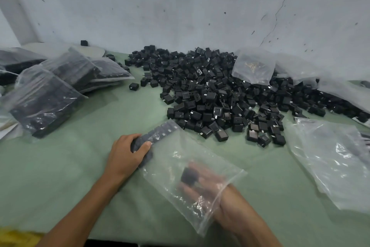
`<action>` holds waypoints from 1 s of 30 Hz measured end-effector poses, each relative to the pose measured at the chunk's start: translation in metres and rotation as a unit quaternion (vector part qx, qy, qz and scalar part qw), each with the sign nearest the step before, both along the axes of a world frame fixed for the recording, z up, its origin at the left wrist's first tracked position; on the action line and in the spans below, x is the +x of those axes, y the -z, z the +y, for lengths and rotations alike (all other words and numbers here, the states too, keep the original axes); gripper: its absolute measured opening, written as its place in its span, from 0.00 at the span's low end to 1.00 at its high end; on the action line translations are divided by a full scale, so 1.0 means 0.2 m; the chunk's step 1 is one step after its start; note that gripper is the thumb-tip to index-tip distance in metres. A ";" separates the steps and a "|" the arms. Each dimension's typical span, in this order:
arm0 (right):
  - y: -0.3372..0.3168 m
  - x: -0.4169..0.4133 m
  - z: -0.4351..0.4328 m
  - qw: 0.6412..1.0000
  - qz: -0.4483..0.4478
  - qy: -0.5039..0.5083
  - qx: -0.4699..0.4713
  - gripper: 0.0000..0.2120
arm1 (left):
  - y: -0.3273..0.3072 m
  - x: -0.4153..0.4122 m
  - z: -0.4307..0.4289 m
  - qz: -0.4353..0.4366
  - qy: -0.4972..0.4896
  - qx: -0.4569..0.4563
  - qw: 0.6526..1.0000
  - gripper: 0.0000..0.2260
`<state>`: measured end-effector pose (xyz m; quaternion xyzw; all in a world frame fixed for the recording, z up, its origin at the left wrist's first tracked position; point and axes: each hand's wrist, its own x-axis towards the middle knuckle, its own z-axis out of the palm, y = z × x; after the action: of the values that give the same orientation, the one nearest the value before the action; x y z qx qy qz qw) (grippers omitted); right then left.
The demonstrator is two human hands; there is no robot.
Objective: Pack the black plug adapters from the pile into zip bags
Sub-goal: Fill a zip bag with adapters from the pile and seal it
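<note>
left hand (128, 153) grip's wrapped round the adapter row (158, 134) in the bag (174, 158), right hand (212, 188) inside, blurry, holding one adapter (188, 175)

The upper half of the view is filled by a pale grey-white plastered wall (180, 6), flecked with small dark marks. A thin dark crack (280, 4) is seen running down it at 1 o'clock. Below, a pale green cloth-covered surface (70, 176) is spread, softly and evenly lit.
</note>
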<state>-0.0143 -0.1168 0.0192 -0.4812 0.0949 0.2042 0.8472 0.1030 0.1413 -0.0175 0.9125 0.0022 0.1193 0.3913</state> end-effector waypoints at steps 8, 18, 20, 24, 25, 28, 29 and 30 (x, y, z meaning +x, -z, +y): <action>0.13 0.43 0.37 0.995 -0.084 0.002 0.050 0.16 | -0.02 0.00 0.00 -0.007 0.010 0.016 1.000 0.16; 0.13 0.47 0.44 0.895 -0.241 0.015 -0.374 0.16 | -0.04 -0.01 0.00 -0.014 0.021 0.007 1.000 0.19; 0.12 0.46 0.45 0.874 -0.274 0.030 -0.399 0.15 | -0.03 -0.01 -0.01 -0.017 0.023 0.010 1.000 0.18; 0.09 0.44 0.46 0.840 -0.316 0.038 -0.439 0.14 | -0.02 -0.02 0.00 -0.021 0.022 0.012 0.999 0.20; 0.10 0.44 0.45 0.851 -0.314 0.034 -0.420 0.16 | -0.02 -0.02 -0.01 -0.024 0.022 0.013 0.999 0.20; 0.10 0.43 0.44 0.859 -0.320 0.017 -0.400 0.18 | -0.02 -0.01 -0.01 -0.013 0.017 0.017 1.000 0.19; 0.09 0.42 0.44 0.847 -0.330 0.018 -0.416 0.16 | -0.02 -0.01 -0.01 -0.006 0.017 0.017 1.000 0.20; 0.08 0.42 0.46 0.828 -0.347 0.024 -0.440 0.15 | -0.02 -0.01 -0.01 0.000 0.019 0.015 1.000 0.22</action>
<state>0.0690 -0.0258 0.0035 -0.8399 -0.1144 -0.0599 0.5271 0.1009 0.1401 -0.0133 0.9182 -0.0166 0.1121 0.3796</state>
